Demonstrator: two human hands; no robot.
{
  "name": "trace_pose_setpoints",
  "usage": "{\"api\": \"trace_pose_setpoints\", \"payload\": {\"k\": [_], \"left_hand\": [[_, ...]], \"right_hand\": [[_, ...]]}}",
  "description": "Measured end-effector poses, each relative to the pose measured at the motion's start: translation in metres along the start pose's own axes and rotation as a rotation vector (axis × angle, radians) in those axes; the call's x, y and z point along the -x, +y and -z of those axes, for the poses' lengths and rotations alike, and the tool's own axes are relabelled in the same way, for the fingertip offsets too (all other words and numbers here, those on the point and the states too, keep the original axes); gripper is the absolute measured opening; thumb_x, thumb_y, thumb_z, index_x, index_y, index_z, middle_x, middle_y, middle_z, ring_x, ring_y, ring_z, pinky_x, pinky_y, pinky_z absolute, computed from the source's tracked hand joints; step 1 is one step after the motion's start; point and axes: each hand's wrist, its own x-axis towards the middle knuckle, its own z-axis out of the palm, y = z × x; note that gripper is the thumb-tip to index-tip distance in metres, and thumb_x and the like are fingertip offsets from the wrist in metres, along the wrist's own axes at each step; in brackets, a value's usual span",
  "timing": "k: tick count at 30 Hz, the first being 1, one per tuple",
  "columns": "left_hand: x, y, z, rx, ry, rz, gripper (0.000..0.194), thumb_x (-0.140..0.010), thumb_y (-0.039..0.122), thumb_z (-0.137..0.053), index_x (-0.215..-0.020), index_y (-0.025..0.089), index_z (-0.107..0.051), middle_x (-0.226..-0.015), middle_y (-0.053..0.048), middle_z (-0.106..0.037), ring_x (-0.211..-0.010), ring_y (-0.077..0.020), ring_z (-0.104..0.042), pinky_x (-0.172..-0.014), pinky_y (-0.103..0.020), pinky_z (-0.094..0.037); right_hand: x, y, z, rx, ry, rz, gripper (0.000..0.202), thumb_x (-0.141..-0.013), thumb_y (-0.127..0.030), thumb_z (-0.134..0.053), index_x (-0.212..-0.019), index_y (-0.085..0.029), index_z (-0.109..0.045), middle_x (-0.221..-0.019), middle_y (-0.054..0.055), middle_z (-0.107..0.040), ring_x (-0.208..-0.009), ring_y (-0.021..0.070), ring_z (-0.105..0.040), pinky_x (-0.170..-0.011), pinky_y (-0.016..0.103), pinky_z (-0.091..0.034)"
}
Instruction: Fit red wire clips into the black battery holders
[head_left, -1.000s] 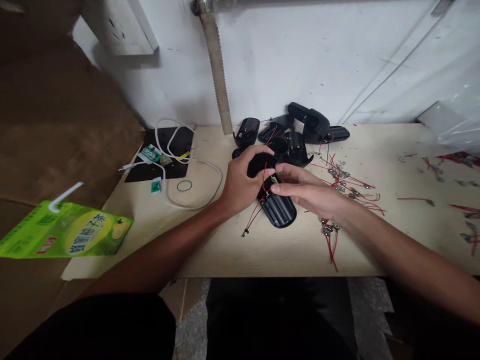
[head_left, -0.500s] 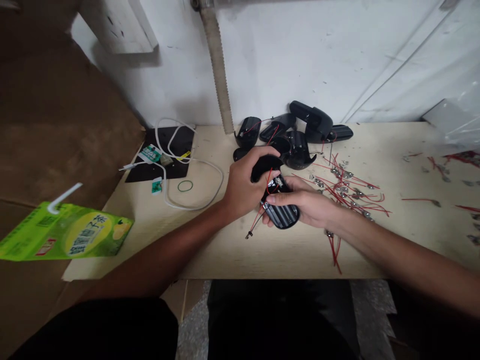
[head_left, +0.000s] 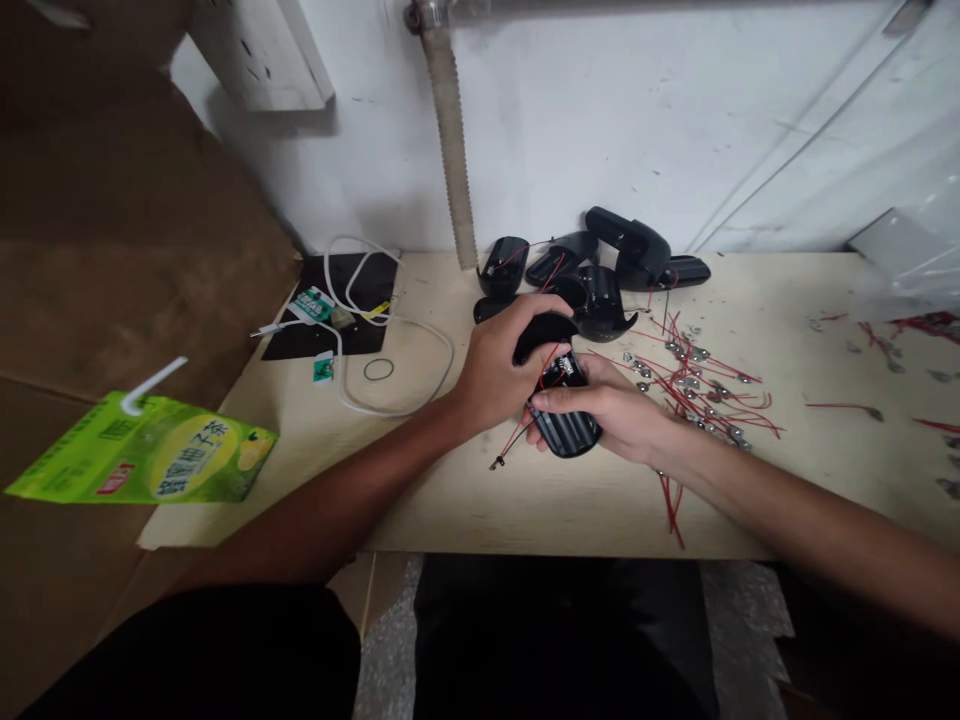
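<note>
Both hands hold one black plastic housing above the pale table. Its lower part has ribbed grooves, and its upper end is a curved hood. My left hand wraps round the hood, with the thumb reaching inside near a red wire. My right hand grips the lower part from the right, its thumb lying across the grooves. A small metal contact shows inside the housing. Red and black wires hang from its left side and end in a small metal piece. The left thumb's tip is partly hidden.
More black housings are piled against the wall. Red wires with metal contacts lie scattered to the right. A white cable, a green rubber band and small green circuit boards lie left. A green drink pouch stands at the left edge.
The whole view has shifted slightly. Both hands keep their hold on the housing; the left thumb has moved a little, and more of the metal contact inside shows now.
</note>
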Motion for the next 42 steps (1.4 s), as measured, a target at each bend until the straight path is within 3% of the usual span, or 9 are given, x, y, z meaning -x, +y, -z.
{"api": "trace_pose_setpoints", "payload": {"k": [6,15,18,23,28,32,35,37,42], "left_hand": [[-0.002,-0.011,0.003,0.027,0.04,0.037,0.02,-0.082,0.025,-0.062,-0.1,0.021,-0.056,-0.106,-0.003,-0.066,-0.099,-0.0167,-0.063,-0.09,-0.031,-0.05],[-0.004,-0.016,0.012,0.508,-0.16,0.133,0.037,-0.084,0.052,-0.053,-0.099,0.019,-0.061,-0.093,-0.006,-0.067,-0.085,-0.0183,-0.066,-0.074,-0.032,-0.055],[-0.005,-0.018,0.011,0.551,-0.119,0.165,0.036,-0.085,0.05,-0.053,-0.09,0.017,-0.064,-0.084,-0.007,-0.067,-0.077,-0.0172,-0.065,-0.064,-0.029,-0.053],[-0.005,-0.02,0.009,0.418,-0.093,0.189,0.024,-0.083,0.037,-0.057,-0.076,0.016,-0.066,-0.074,-0.004,-0.065,-0.064,-0.0131,-0.06,-0.053,-0.024,-0.048],[-0.004,-0.023,0.006,0.176,-0.145,0.151,0.016,-0.08,0.025,-0.057,-0.07,0.016,-0.064,-0.07,-0.002,-0.065,-0.063,-0.0112,-0.057,-0.054,-0.022,-0.046],[-0.004,-0.025,0.005,0.047,-0.151,0.084,0.018,-0.08,0.02,-0.055,-0.064,0.015,-0.06,-0.066,-0.001,-0.062,-0.059,-0.0097,-0.054,-0.052,-0.021,-0.04],[-0.005,-0.027,0.005,-0.014,-0.175,0.079,0.019,-0.081,0.019,-0.055,-0.062,0.015,-0.059,-0.065,0.0,-0.061,-0.057,-0.009,-0.053,-0.051,-0.02,-0.038],[-0.005,-0.028,0.006,-0.045,-0.194,0.071,0.02,-0.081,0.018,-0.054,-0.062,0.015,-0.058,-0.064,0.001,-0.061,-0.057,-0.0088,-0.052,-0.051,-0.02,-0.038],[-0.003,-0.028,0.007,-0.1,-0.219,0.02,0.02,-0.083,0.018,-0.053,-0.064,0.016,-0.057,-0.066,0.0,-0.06,-0.058,-0.0089,-0.052,-0.054,-0.02,-0.039]], "right_hand": [[-0.001,-0.004,0.013,-0.051,-0.192,0.034,0.038,-0.077,-0.048,-0.069,-0.092,-0.015,-0.057,-0.078,0.008,-0.069,-0.064,0.0189,-0.069,-0.062,0.032,-0.059],[0.019,-0.031,0.046,0.304,-0.274,-0.165,0.029,-0.07,-0.025,-0.077,-0.09,-0.011,-0.062,-0.077,0.005,-0.068,-0.059,0.0145,-0.066,-0.051,0.023,-0.054],[0.029,-0.047,0.048,0.561,-0.447,-0.163,0.033,-0.07,-0.021,-0.076,-0.1,-0.013,-0.065,-0.083,0.004,-0.069,-0.068,0.0155,-0.068,-0.058,0.023,-0.054],[0.041,-0.056,0.028,0.954,-0.971,-0.04,0.054,-0.071,-0.017,-0.075,-0.124,-0.014,-0.061,-0.112,0.012,-0.066,-0.104,0.0222,-0.062,-0.091,0.03,-0.046],[0.043,-0.041,0.011,1.091,-0.985,0.008,0.046,-0.077,-0.028,-0.071,-0.12,-0.013,-0.064,-0.109,0.015,-0.068,-0.101,0.0234,-0.064,-0.088,0.03,-0.049],[0.041,-0.041,0.018,0.967,-0.97,-0.082,0.043,-0.081,-0.035,-0.067,-0.119,-0.015,-0.064,-0.104,0.012,-0.067,-0.084,0.0176,-0.066,-0.07,0.025,-0.053],[0.04,-0.047,0.03,0.843,-0.876,-0.144,0.04,-0.08,-0.034,-0.067,-0.115,-0.014,-0.065,-0.103,0.01,-0.065,-0.081,0.0151,-0.065,-0.069,0.024,-0.053],[0.038,-0.051,0.037,0.812,-0.682,-0.059,0.032,-0.081,-0.032,-0.066,-0.107,-0.014,-0.066,-0.091,0.007,-0.066,-0.072,0.0129,-0.063,-0.063,0.024,-0.052],[0.024,-0.051,0.052,0.904,0.317,0.588,0.017,-0.081,-0.033,-0.063,-0.088,-0.018,-0.064,-0.084,0.005,-0.062,-0.065,0.0128,-0.054,-0.055,0.026,-0.043]]}}
